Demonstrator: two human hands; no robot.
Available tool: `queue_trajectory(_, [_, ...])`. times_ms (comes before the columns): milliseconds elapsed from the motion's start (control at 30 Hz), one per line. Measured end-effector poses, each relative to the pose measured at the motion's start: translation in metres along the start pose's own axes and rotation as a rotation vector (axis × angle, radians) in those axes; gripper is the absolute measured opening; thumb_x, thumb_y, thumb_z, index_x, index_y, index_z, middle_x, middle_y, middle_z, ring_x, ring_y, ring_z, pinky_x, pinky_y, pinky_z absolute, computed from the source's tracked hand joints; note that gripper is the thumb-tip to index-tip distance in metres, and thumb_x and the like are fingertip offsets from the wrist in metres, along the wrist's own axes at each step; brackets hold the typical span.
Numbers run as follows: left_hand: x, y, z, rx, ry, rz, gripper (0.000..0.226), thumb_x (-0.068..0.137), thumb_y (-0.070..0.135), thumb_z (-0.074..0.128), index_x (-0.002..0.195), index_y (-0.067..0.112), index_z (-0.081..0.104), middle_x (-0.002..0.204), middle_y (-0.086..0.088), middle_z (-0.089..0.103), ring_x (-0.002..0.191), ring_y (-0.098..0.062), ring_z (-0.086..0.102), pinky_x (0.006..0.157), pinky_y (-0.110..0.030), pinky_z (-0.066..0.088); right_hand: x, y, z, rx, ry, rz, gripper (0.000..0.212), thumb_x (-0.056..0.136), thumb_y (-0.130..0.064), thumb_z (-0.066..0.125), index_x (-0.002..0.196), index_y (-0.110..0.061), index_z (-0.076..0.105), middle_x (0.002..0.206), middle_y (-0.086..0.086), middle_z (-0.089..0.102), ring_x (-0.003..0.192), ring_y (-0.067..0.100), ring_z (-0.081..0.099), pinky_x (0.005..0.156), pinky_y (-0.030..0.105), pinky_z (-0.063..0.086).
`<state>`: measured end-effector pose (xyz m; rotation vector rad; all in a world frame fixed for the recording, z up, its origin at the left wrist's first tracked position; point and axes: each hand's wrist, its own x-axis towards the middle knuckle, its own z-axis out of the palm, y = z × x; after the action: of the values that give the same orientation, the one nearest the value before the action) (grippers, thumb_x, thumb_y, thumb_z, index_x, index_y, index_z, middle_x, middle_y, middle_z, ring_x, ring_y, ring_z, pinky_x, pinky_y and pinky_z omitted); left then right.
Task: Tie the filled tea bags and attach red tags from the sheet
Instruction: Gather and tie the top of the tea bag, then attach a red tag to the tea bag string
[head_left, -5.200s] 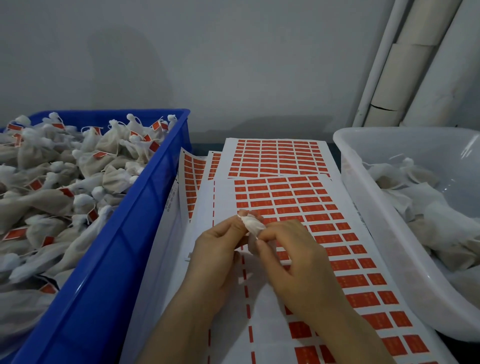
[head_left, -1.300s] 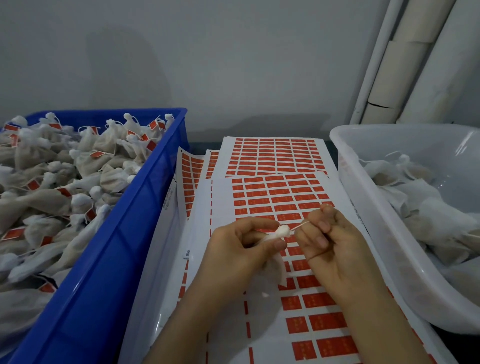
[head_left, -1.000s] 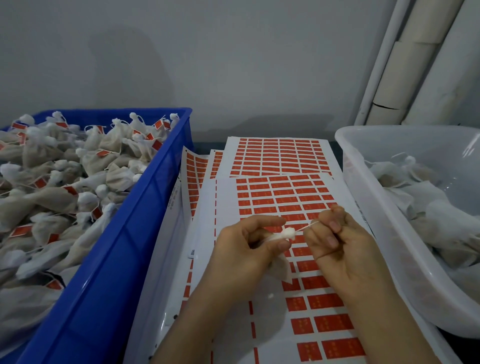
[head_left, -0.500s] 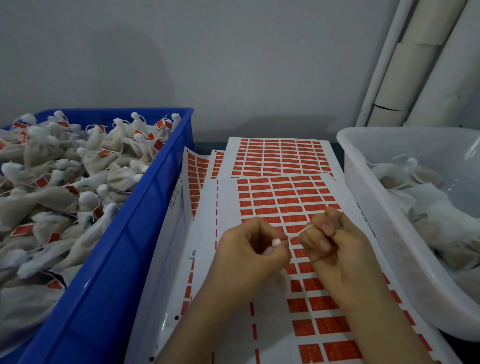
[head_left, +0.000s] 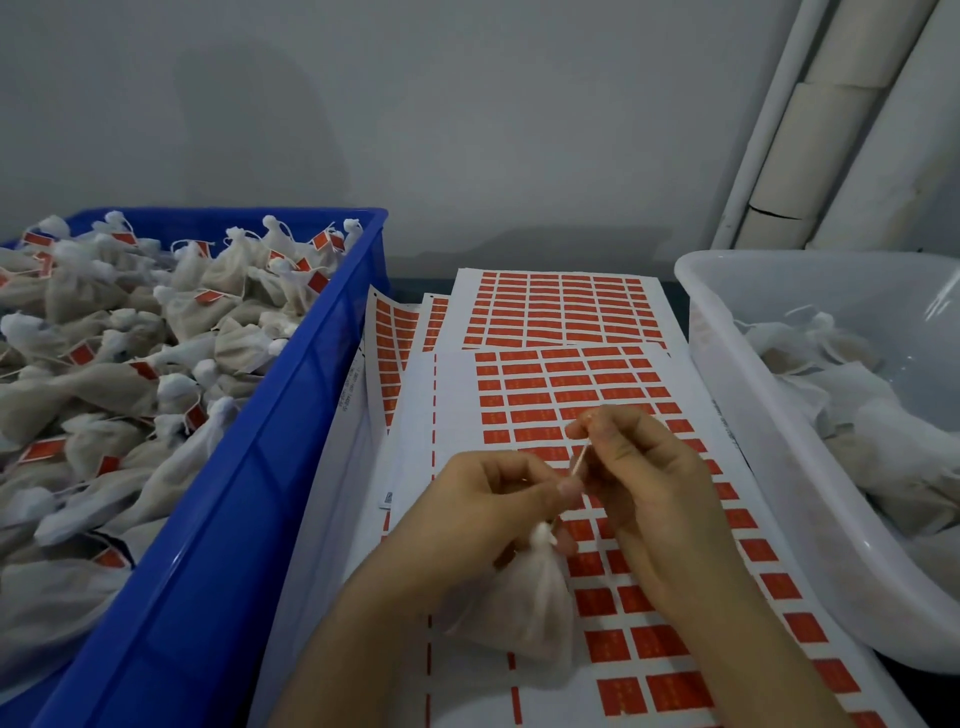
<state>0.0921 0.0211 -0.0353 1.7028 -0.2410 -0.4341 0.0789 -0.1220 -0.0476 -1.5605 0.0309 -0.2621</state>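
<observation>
A small white filled tea bag (head_left: 530, 597) hangs below my left hand (head_left: 488, 514), tied at its neck. The bag's string (head_left: 581, 460) runs up from my left thumb and forefinger, which pinch it, to my right hand (head_left: 644, 483), which pinches its upper end. Both hands hover over the top sheet of red tags (head_left: 587, 395), from which several tags are gone along the left side.
A blue crate (head_left: 270, 467) on the left is heaped with tied, tagged tea bags. A translucent white tub (head_left: 737, 395) on the right holds untied bags. More tag sheets (head_left: 561, 306) lie behind. White pipes (head_left: 810, 130) stand at the back right by the grey wall.
My left hand has let the bag drop from its fist, so it now dangles below. My right hand has lifted the string's end upward.
</observation>
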Motion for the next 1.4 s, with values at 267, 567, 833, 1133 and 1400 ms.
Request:
queue_trajectory(267, [0.022, -0.032, -0.023, 0.095, 0.649, -0.077, 0.009, 0.089, 0.035, 0.06, 0.083, 0.028, 0.06, 0.102, 0.012, 0.061, 0.09, -0.011, 0.056, 0.085, -0.032, 0.049, 0.005, 0.036, 0.029, -0.759, -0.116, 0.032, 0.069, 0.075, -0.065, 0.04, 0.138, -0.045, 0.02, 0.145, -0.021, 0.031, 0.13, 0.006, 0.036, 0.105, 0.032, 0.035])
queue_trajectory(567, [0.026, -0.035, -0.028, 0.052, 0.861, -0.04, 0.011, 0.089, 0.037, 0.059, 0.079, 0.033, 0.056, 0.102, 0.016, 0.055, 0.077, -0.005, 0.052, 0.057, -0.009, 0.037, 0.005, 0.051, 0.036, -0.959, -0.112, 0.023, 0.085, 0.06, -0.078, 0.031, 0.124, -0.055, -0.02, 0.152, -0.019, 0.013, 0.14, 0.014, 0.021, 0.11, 0.04, 0.023])
queue_trajectory(833, [0.021, -0.03, -0.026, -0.009, 0.673, -0.14, 0.007, 0.09, 0.023, 0.061, 0.097, 0.021, 0.06, 0.087, 0.004, 0.066, 0.059, -0.011, 0.068, 0.046, -0.011, 0.045, -0.019, 0.044, 0.03, -0.963, -0.101, 0.075, 0.086, 0.068, -0.074, 0.048, 0.112, -0.068, -0.026, 0.148, -0.024, 0.016, 0.136, 0.009, 0.026, 0.11, 0.037, 0.026])
queue_trajectory(1133, [0.014, -0.028, -0.015, 0.571, 0.637, -0.22, 0.016, 0.088, 0.033, 0.062, 0.101, 0.025, 0.057, 0.107, 0.006, 0.061, 0.082, -0.011, 0.058, 0.074, -0.018, 0.05, -0.007, 0.035, 0.03, -1.098, -0.147, 0.022, 0.085, 0.071, -0.072, 0.052, 0.14, -0.045, 0.011, 0.145, -0.021, 0.027, 0.132, 0.01, 0.029, 0.111, 0.038, 0.02])
queue_trajectory(1400, [0.014, -0.027, -0.019, 0.449, 0.782, -0.142, 0.012, 0.088, 0.027, 0.062, 0.095, 0.026, 0.053, 0.12, 0.001, 0.058, 0.09, -0.012, 0.048, 0.085, -0.034, 0.051, -0.014, 0.04, 0.035, -1.167, -0.015, 0.045, 0.084, 0.069, -0.076, 0.043, 0.139, -0.049, 0.006, 0.144, -0.018, 0.032, 0.132, 0.015, 0.03, 0.111, 0.038, 0.022])
